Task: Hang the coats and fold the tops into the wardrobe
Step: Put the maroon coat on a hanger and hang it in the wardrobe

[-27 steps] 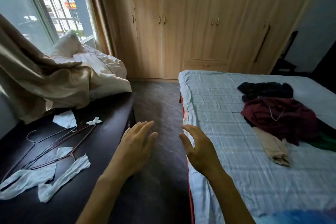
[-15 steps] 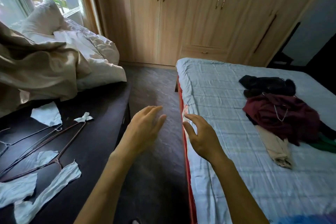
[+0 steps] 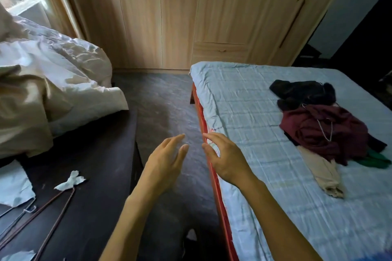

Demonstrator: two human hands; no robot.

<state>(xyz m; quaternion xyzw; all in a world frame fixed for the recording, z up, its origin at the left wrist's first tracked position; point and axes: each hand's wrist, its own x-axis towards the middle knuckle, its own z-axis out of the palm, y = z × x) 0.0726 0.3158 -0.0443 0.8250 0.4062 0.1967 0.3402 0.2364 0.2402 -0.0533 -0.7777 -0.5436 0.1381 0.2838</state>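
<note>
A pile of clothes lies on the right side of the bed: a black garment at the back, a maroon top with a white drawstring over it, a beige piece in front and a bit of green at the right. The wooden wardrobe stands shut along the far wall. My left hand hovers over the floor with straight fingers, holding nothing. My right hand floats above the bed's red edge, fingers relaxed and empty. Wire hangers lie on the dark table at the lower left.
A dark table at the left carries a heap of beige and white bedding and scraps of white paper. A strip of grey floor runs between table and bed up to the wardrobe. A dark doorway is at the far right.
The view has moved forward and tipped down, so the wardrobe and bed look closer. Both hands stay raised and empty, now nearer the bed's edge.
</note>
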